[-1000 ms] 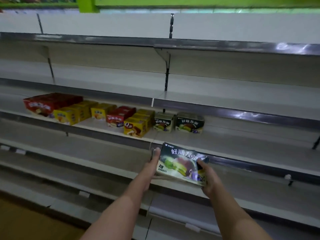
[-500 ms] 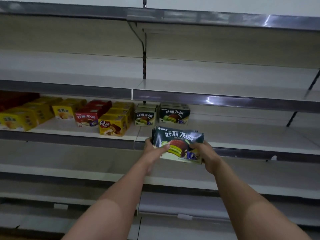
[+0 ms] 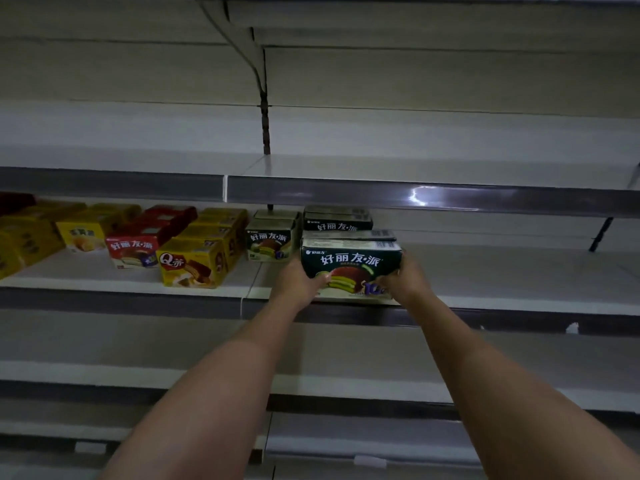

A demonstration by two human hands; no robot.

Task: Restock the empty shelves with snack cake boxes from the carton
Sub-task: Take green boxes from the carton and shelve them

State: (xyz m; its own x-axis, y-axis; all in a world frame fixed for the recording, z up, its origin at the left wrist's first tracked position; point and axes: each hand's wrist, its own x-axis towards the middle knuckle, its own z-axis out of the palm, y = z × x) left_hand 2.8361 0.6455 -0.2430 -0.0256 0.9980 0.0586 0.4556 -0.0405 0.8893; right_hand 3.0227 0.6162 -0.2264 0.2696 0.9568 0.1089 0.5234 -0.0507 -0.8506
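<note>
A dark green snack cake box (image 3: pixel 350 263) with a chocolate and green cake picture stands at the front edge of the middle shelf (image 3: pixel 519 282). My left hand (image 3: pixel 300 279) grips its left end and my right hand (image 3: pixel 401 279) grips its right end. Another box seems to lie right behind it. Behind them stands a matching dark green box (image 3: pixel 337 221), and a smaller one (image 3: pixel 270 240) sits to the left. The carton is out of view.
Left along the same shelf stand a yellow Q box (image 3: pixel 190 263), a red box (image 3: pixel 133 249) and several yellow boxes (image 3: pixel 81 233). The shelf above (image 3: pixel 381 168) and the shelves below (image 3: pixel 346 389) hold nothing. A bracket post (image 3: pixel 265 129) divides the bays.
Both hands have carried the green box up and forward from below the shelf edge onto the middle shelf. The view has moved closer to the shelves.
</note>
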